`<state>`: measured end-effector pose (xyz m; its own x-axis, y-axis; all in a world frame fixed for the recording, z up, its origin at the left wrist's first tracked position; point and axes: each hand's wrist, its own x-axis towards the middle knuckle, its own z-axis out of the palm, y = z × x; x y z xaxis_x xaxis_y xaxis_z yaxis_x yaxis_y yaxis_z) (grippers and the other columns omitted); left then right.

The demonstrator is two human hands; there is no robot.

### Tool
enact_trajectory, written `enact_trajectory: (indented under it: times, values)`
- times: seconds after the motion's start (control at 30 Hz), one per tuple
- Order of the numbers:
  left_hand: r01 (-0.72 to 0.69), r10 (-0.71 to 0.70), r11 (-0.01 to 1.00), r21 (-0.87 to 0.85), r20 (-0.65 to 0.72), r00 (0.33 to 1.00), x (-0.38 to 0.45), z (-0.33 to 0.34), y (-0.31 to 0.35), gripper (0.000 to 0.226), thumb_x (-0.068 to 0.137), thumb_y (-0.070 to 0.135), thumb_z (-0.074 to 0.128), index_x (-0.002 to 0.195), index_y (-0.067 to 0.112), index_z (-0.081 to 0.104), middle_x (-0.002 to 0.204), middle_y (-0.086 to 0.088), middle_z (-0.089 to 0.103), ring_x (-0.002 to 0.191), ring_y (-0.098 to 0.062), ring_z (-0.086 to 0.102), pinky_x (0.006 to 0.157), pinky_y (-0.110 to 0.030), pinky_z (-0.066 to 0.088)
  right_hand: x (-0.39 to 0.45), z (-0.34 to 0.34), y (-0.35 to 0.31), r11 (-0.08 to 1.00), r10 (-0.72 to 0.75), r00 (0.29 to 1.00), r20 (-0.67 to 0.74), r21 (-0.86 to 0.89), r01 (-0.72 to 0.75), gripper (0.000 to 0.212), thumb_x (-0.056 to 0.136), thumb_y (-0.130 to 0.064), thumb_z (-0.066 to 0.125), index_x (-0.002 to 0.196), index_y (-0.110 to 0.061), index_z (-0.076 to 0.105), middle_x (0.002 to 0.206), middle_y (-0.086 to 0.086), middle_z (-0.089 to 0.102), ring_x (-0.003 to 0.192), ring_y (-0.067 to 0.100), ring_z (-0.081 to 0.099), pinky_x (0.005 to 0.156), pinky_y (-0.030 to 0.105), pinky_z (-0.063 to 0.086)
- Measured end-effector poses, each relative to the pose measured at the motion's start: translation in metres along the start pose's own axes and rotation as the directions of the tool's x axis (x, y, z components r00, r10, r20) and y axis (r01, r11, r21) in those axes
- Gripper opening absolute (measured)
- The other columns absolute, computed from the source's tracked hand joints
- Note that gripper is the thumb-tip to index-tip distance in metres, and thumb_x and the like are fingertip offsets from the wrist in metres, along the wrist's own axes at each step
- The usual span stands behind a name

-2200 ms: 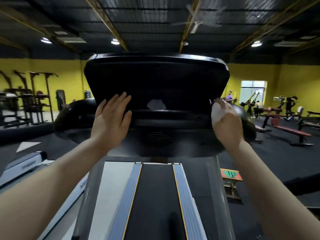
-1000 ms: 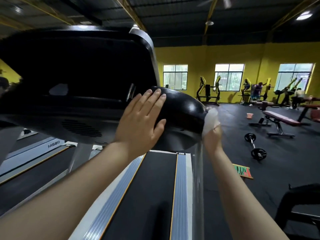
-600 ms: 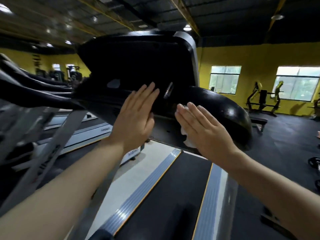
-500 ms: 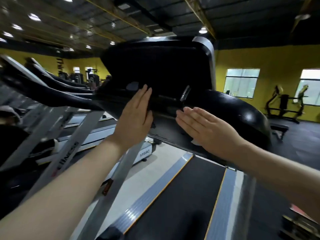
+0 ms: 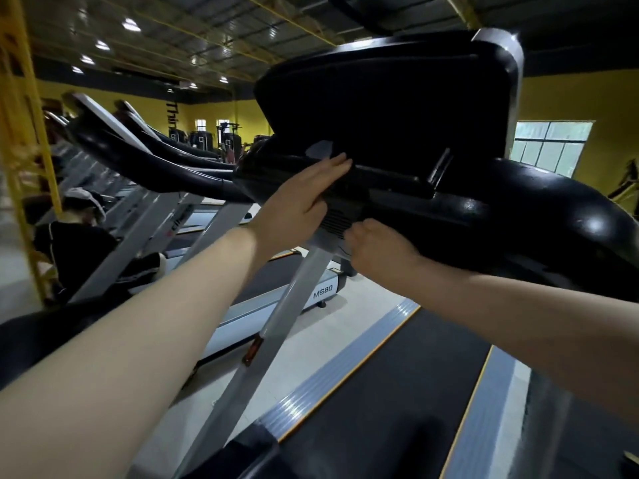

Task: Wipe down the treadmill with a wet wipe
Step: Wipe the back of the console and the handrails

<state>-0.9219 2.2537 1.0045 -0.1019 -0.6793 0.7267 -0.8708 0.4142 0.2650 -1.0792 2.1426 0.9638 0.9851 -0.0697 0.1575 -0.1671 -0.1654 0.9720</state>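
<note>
Both hands work the treadmill console (image 5: 397, 108): left hand (image 5: 304, 198) flat on its ledge, right hand (image 5: 377, 250) curled beneath (wipe hidden, grip unclear). Next: sweep along the underside.

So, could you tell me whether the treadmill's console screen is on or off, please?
Apparently off: the console screen is uniformly black, with no lit display visible.

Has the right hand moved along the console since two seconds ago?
Yes. The right hand has gone from the console's right-hand end to under its lower middle, beside the vent grille and close to the left hand.
</note>
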Motion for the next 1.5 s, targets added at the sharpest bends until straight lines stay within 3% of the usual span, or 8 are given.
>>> enact_trajectory:
  times: [0.2,0.73,0.83,0.93,1.1,1.23,1.33,1.5]
  values:
    - [-0.047,0.047,0.999,-0.013,-0.021,0.999,0.003,0.008,-0.019,0.077,0.080,-0.003,0.038,0.154,0.015,0.032,0.162,0.002,0.023,0.152,-0.013,0.014,0.122,-0.019,0.006,-0.014,0.088,-0.055,0.950,-0.129,0.965,0.228,-0.250,0.186,0.043,0.100,-0.022,0.040,0.139,-0.005,0.049,0.145,0.017,0.039,0.135,0.036,0.033,0.109,0.040,0.030]
    - [-0.109,0.109,0.994,0.008,-0.058,0.992,0.002,0.020,-0.029,0.079,0.081,0.003,0.038,0.157,0.019,0.024,0.165,0.006,0.016,0.153,-0.012,0.007,0.124,-0.035,0.009,-0.013,0.136,-0.087,0.927,-0.259,0.824,0.503,-0.109,0.358,0.035,0.098,-0.009,0.042,0.129,-0.013,0.058,0.128,0.008,0.058,0.122,0.032,0.046,0.115,0.046,0.024]
    - [-0.116,0.116,0.993,0.013,-0.063,0.991,0.002,0.021,-0.031,0.079,0.080,0.004,0.038,0.157,0.019,0.024,0.164,0.005,0.017,0.153,-0.013,0.008,0.125,-0.041,0.012,-0.006,0.090,-0.059,0.969,-0.193,0.904,0.381,-0.072,0.237,0.027,0.092,-0.012,0.052,0.115,-0.016,0.067,0.113,0.004,0.066,0.111,0.032,0.053,0.108,0.047,0.031]
    - [-0.134,0.135,0.991,0.024,-0.084,0.987,0.003,0.021,-0.032,0.076,0.081,0.009,0.036,0.156,0.018,0.026,0.164,0.003,0.020,0.152,-0.017,0.012,0.123,-0.049,0.016,-0.012,0.025,-0.011,1.000,0.001,0.999,0.053,-0.029,0.001,0.009,0.078,-0.019,0.068,0.084,-0.018,0.075,0.087,0.001,0.067,0.091,0.027,0.055,0.092,0.039,0.031]
    - [-0.124,0.124,0.992,0.013,-0.106,0.987,0.002,0.027,-0.029,0.077,0.079,0.017,0.032,0.156,0.019,0.026,0.164,0.004,0.020,0.153,-0.019,0.013,0.120,-0.056,0.019,-0.045,-0.006,0.028,0.935,0.350,0.891,-0.288,0.048,-0.352,0.015,0.089,-0.005,0.055,0.082,-0.011,0.066,0.082,0.005,0.062,0.081,0.025,0.051,0.079,0.035,0.033]
    - [-0.086,0.081,0.996,-0.037,-0.120,0.989,0.002,0.029,-0.026,0.077,0.080,0.008,0.035,0.156,0.023,0.027,0.163,0.008,0.021,0.152,-0.012,0.011,0.121,-0.055,0.017,-0.051,0.055,-0.021,0.988,-0.019,0.990,0.141,-0.147,0.040,0.008,0.081,-0.015,0.071,0.081,-0.010,0.076,0.093,0.006,0.070,0.103,0.030,0.048,0.111,0.047,0.024]
    - [-0.080,0.073,0.996,-0.049,-0.127,0.989,0.003,0.027,-0.028,0.079,0.080,0.004,0.036,0.156,0.024,0.026,0.163,0.011,0.020,0.152,-0.009,0.009,0.122,-0.054,0.015,-0.049,0.083,-0.053,0.944,-0.181,0.786,0.591,-0.119,0.307,0.032,0.098,-0.028,0.048,0.121,-0.018,0.068,0.130,0.005,0.062,0.133,0.035,0.041,0.115,0.059,-0.004]
    - [-0.092,0.082,0.993,-0.069,-0.140,0.987,0.002,0.030,-0.028,0.083,0.078,0.003,0.037,0.156,0.026,0.026,0.163,0.014,0.019,0.152,-0.006,0.009,0.122,-0.053,0.016,-0.044,0.075,-0.057,0.922,-0.260,0.723,0.640,-0.057,0.382,0.033,0.100,-0.024,0.043,0.126,-0.017,0.063,0.133,0.007,0.061,0.139,0.037,0.034,0.104,0.059,-0.023]
